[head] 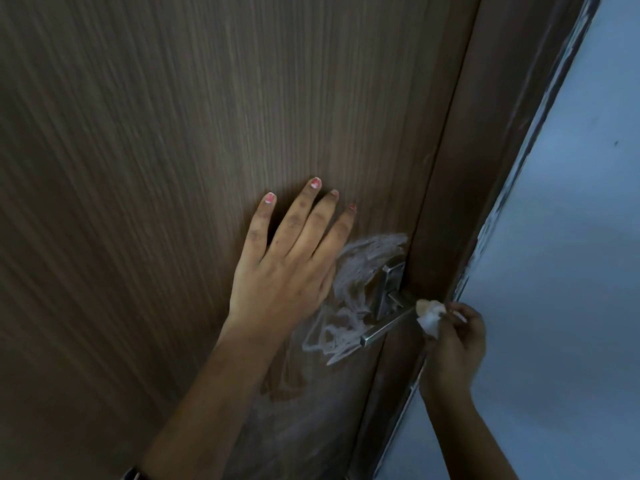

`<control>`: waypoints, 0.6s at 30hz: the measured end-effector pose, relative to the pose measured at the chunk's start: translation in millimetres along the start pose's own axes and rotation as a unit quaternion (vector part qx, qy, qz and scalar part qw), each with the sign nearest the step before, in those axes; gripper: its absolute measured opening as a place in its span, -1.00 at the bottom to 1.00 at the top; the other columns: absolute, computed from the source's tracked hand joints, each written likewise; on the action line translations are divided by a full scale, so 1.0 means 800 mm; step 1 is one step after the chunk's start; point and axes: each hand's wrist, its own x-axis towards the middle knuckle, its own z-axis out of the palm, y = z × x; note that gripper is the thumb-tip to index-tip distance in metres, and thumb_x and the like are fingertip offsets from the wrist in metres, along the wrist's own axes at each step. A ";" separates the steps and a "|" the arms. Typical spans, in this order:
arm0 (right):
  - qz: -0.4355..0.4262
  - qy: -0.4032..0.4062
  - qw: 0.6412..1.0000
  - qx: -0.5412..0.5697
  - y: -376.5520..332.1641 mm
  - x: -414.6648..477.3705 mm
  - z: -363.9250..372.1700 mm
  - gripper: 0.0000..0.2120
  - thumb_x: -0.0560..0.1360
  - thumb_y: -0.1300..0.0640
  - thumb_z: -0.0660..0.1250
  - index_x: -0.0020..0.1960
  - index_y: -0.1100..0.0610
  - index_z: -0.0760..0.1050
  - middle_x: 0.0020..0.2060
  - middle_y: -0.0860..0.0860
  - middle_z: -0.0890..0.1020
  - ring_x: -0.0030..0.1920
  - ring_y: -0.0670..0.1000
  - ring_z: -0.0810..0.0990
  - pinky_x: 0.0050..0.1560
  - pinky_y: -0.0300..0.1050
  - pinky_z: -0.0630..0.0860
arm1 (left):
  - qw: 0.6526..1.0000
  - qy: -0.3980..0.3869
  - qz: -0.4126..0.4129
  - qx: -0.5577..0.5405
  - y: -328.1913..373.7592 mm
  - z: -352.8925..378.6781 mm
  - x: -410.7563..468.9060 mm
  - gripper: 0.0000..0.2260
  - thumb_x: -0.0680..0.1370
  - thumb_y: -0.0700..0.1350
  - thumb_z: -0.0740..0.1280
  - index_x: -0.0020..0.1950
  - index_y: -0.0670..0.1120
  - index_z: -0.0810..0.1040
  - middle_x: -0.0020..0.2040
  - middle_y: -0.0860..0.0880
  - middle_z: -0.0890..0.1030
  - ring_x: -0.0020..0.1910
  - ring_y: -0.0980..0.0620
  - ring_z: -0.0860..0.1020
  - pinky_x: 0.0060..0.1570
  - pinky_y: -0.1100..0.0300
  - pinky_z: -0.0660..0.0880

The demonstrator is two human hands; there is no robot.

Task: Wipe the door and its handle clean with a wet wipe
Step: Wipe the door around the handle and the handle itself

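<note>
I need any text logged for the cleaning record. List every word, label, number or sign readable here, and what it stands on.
None: no text can be read anywhere in this view.
The door, its handle, the wet wipe and the wall carry no writing.
The white marks beside the handle are smears, not letters.

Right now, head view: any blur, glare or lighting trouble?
Head view: dim overall, door grain soft toward the left edge. Head view: left hand lit and fairly sharp, casting a shadow on the door; right hand dark, edges blurred. Head view: wipe is the brightest spot, detail lost; handle shows dull sheen, no hard glare.
</note>
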 end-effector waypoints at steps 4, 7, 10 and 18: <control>0.050 -0.143 0.980 0.129 -0.037 -0.002 0.022 -0.60 0.49 0.44 0.12 -0.15 -0.03 0.52 -0.08 0.01 0.56 -0.03 0.06 0.54 -0.07 -0.10 0.50 | 1.000 -0.002 -0.002 -0.002 -0.001 0.001 0.000 -0.63 0.62 -0.01 0.17 0.42 -0.02 0.41 0.38 -0.04 0.48 0.44 -0.04 0.35 0.47 -0.10 0.02; 0.012 -0.136 0.983 0.125 -0.048 -0.004 0.035 -0.63 0.50 0.40 0.18 -0.19 -0.05 0.55 -0.14 -0.04 0.59 -0.11 -0.07 0.59 -0.19 -0.27 0.56 | 1.000 -0.006 -0.002 -0.007 -0.002 0.001 0.000 -0.63 0.62 -0.02 0.16 0.42 -0.02 0.42 0.38 -0.04 0.48 0.45 -0.04 0.35 0.47 -0.10 0.03; -0.039 -0.062 0.992 0.106 -0.057 0.007 0.049 -0.68 0.47 0.38 0.26 -0.19 -0.04 0.54 -0.17 -0.02 0.62 -0.19 -0.14 0.62 -0.22 -0.34 0.55 | 1.000 -0.007 0.001 -0.009 -0.001 0.001 0.000 -0.63 0.62 -0.02 0.16 0.42 -0.02 0.42 0.38 -0.04 0.47 0.45 -0.04 0.34 0.47 -0.10 0.04; -0.179 0.021 0.980 -0.084 -0.043 0.009 0.097 -0.80 0.50 0.33 0.25 0.09 0.19 0.55 0.00 0.09 0.64 -0.07 -0.14 0.56 -0.17 -0.66 0.34 | 1.000 -0.009 0.008 -0.005 -0.001 0.003 0.001 -0.64 0.62 -0.02 0.16 0.40 -0.03 0.43 0.39 -0.05 0.46 0.45 -0.06 0.32 0.47 -0.12 0.03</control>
